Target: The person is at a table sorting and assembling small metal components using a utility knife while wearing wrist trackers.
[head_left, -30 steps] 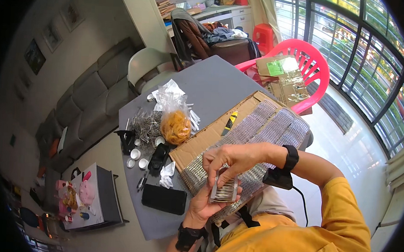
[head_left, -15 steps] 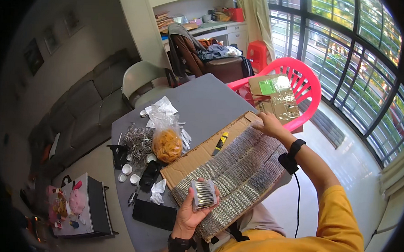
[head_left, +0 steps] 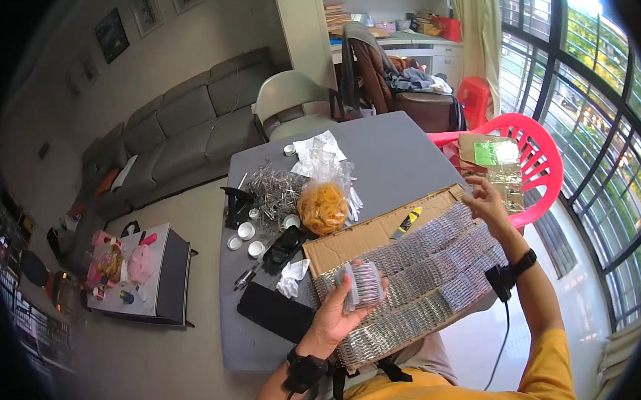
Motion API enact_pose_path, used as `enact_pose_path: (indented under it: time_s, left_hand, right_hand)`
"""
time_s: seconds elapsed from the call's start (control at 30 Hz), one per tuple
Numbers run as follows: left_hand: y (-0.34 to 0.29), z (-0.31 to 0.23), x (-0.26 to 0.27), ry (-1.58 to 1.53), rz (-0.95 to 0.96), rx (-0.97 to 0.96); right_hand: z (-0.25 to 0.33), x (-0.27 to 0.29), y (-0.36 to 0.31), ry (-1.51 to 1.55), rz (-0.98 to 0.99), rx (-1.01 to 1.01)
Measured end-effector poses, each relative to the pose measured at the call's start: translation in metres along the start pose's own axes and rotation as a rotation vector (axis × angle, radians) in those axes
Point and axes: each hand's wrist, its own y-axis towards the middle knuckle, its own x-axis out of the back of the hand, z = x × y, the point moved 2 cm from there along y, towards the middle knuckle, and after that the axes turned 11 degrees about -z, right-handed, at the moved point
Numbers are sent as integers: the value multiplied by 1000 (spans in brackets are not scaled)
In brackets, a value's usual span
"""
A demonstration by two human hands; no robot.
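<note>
Silver bundle [head_left: 365, 286] is clamped in left hand [head_left: 337, 318], lower centre; best kept square. Right hand [head_left: 488, 207], right of centre: grip can't be told.

We hold a small, tilted stack of slim silvery pieces [head_left: 365, 285] in our left hand [head_left: 337, 315], over rows of shiny silvery strips [head_left: 421, 276] lying across flat brown cardboard [head_left: 354, 247].

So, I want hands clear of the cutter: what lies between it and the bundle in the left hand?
Silvery rows on the cardboard lie between the cutter and the bundle, in the head view.
</note>
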Motion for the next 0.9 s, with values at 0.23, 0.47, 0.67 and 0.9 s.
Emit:
enact_pose_path:
  time_s: [0.23,0.47,0.67,0.9]
  left_hand:
    - [-3,-1,1,70,-35,-118]
    - [-10,1,8,236,-66,-198]
    - [-18,-6,18,332,-10,-129]
    - [-31,-22,26,398,121,-61]
  right_hand:
    - [65,-104,-115,347,579,-144]
    - [51,-133,-140,430,499,-146]
    - [71,-129,-140,-453,534,337]
    - [82,-150,-145,-174,742,604]
